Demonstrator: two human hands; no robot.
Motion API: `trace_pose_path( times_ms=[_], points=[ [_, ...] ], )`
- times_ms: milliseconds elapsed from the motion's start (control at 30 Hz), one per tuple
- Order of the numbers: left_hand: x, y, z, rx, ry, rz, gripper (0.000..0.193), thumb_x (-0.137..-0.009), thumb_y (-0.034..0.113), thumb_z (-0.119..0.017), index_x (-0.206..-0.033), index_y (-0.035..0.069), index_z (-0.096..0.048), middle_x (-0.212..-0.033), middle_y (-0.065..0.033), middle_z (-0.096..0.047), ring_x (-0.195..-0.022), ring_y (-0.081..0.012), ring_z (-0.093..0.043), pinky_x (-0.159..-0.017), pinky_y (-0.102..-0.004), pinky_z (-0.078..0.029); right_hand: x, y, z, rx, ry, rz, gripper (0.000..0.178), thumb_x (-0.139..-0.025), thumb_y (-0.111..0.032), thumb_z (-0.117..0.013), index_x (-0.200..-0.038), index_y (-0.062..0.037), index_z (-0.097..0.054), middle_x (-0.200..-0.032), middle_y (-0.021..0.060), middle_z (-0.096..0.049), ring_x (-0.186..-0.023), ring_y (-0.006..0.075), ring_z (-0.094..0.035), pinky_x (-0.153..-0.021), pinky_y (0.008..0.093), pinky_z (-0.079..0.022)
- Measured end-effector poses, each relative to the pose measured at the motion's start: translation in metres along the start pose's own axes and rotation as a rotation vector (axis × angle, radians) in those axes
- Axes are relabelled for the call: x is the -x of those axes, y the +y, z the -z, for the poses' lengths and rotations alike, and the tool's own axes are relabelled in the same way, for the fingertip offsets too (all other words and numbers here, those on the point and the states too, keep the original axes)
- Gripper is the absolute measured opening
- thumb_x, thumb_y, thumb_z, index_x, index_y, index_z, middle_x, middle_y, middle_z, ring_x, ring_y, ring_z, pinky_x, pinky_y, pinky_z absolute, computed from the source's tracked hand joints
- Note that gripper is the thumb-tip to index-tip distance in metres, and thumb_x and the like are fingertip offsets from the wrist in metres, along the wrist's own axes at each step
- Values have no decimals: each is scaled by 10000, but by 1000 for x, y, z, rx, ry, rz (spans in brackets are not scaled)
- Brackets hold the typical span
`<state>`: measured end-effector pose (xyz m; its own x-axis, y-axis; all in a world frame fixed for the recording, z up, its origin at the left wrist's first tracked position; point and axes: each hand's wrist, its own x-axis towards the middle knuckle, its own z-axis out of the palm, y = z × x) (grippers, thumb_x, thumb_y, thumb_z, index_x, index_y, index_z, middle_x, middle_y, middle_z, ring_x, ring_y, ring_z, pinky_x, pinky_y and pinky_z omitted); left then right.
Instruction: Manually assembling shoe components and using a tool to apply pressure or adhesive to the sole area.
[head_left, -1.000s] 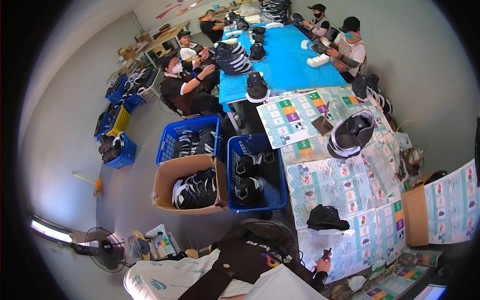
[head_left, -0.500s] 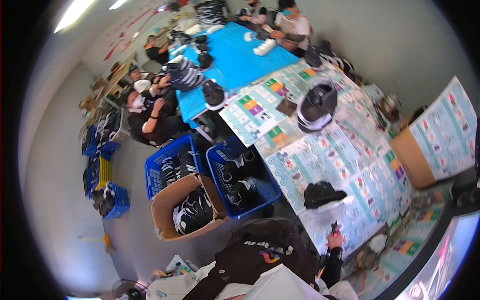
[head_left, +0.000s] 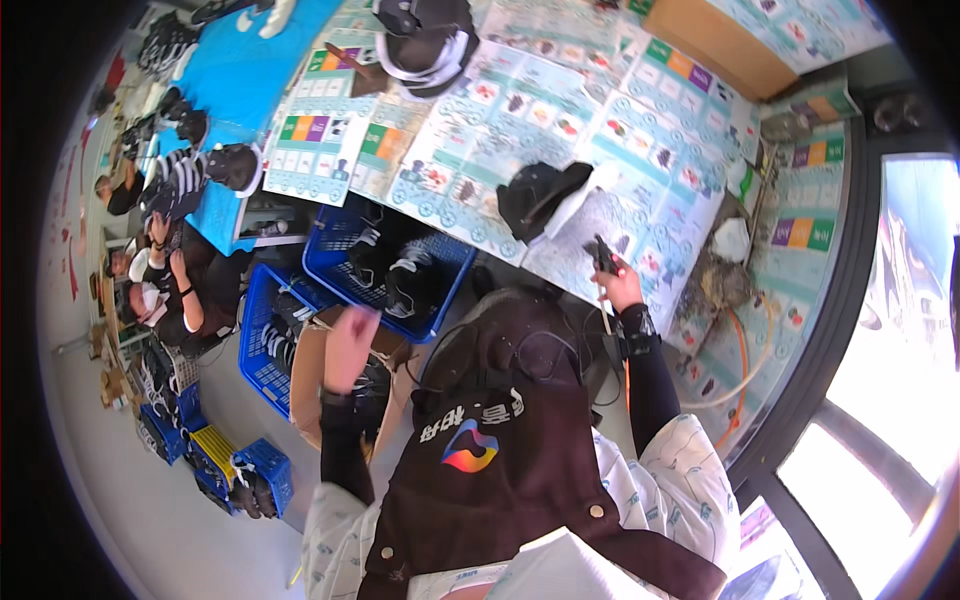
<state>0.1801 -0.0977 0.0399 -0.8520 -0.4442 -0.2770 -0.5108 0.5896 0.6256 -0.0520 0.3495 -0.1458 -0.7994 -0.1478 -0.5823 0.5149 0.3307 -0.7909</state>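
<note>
My right hand [head_left: 620, 283] is closed around a small black hand tool [head_left: 602, 254] at the near edge of the table. A pale hose or cord hangs below that hand. Just beyond the tool, a black shoe [head_left: 535, 198] with a pale sole lies on the printed sheets. My left hand [head_left: 350, 347], smeared by motion, is above a brown cardboard box [head_left: 309, 375] to the left of my lap. Black shoes with white stripes show inside the box, partly behind my arm. Whether the left hand holds anything cannot be made out.
A blue basket [head_left: 455, 300] with black shoes stands below the table edge, another blue basket [head_left: 262, 375] beside the box. Farther off, a black-and-white shoe [head_left: 425, 65] sits on the table. Co-workers [head_left: 190, 300] sit by the blue-covered table [head_left: 225, 90]. An orange hose [head_left: 738, 390] hangs at right.
My view has swung down and to the right. My left hand has come into sight above the cardboard box. The right hand still holds the black tool, now raised near the shoe.
</note>
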Motion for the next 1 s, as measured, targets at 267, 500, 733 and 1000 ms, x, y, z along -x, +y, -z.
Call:
trace_pose_path(
  times_ms=[267, 500, 733, 1000],
  points=[
    [-187, 273, -184, -170, 162, -888, 609, -859, 466, -799, -1202, -16, -652, -1155, -215, -691, -1112, -381, -639, -978, -472, -498, 19, -7, -16, 277, 91, 116, 411, -798, -279, -758, -1149, -67, -719, -908, 241, -724, -881, 432, -709, -791, 476, -552],
    [-198, 269, -198, -332, -286, -841, 319, -831, 143, -624, -1132, 194, -715, -1004, -84, -731, -1013, -325, -672, -867, -435, -555, 35, -23, -21, 257, 111, 210, 271, -792, -212, -662, -1009, -54, -699, -832, 260, -687, -854, 470, -682, -775, 525, -537],
    [-170, 245, -171, -332, -204, -794, 216, -899, 277, -713, -1080, 163, -743, -887, -97, -679, -891, -328, -664, -771, -442, -543, 32, -34, -63, 339, 104, 323, 222, -817, -165, -594, -1001, -77, -682, -798, 281, -674, -824, 496, -668, -769, 562, -534],
    [-171, 221, -171, -279, -199, -709, 286, -896, 317, -774, -1021, 61, -751, -929, -121, -678, -856, -352, -684, -755, -427, -537, 24, -29, -67, 379, 38, 372, 172, -822, -146, -585, -947, -63, -668, -761, 281, -662, -783, 494, -666, -727, 579, -524]
  ],
)
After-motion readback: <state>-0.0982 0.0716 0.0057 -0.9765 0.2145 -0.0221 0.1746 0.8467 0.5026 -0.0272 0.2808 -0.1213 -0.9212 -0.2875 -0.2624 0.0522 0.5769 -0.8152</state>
